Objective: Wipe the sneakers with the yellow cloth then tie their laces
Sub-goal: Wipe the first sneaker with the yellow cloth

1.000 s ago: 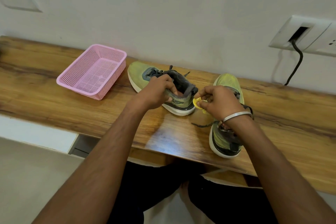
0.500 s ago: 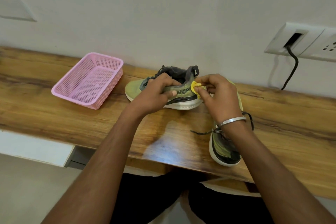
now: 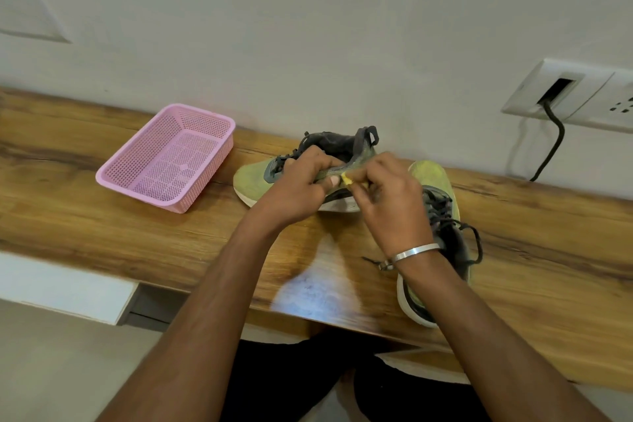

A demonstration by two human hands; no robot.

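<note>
Two yellow-green sneakers with grey collars and dark laces are on the wooden desk (image 3: 102,226). The left sneaker (image 3: 253,181) is turned sideways, its toe toward the pink basket. My left hand (image 3: 301,188) grips its side near the collar. My right hand (image 3: 387,202) pinches a small wad of yellow cloth (image 3: 346,179) against that sneaker's side, close to my left thumb. Most of the cloth is hidden in my fingers. The right sneaker (image 3: 435,181) lies under my right wrist, toe toward the wall, its laces (image 3: 472,240) loose.
An open pink mesh basket (image 3: 164,161) stands at the desk's left. A wall socket (image 3: 561,92) with a black cable (image 3: 551,147) is at the upper right. The desk's front edge runs just above my knees.
The left sneaker rose off the desk and turned sideways. My right hand moved left with the cloth from the heel onto the sneaker's side.
</note>
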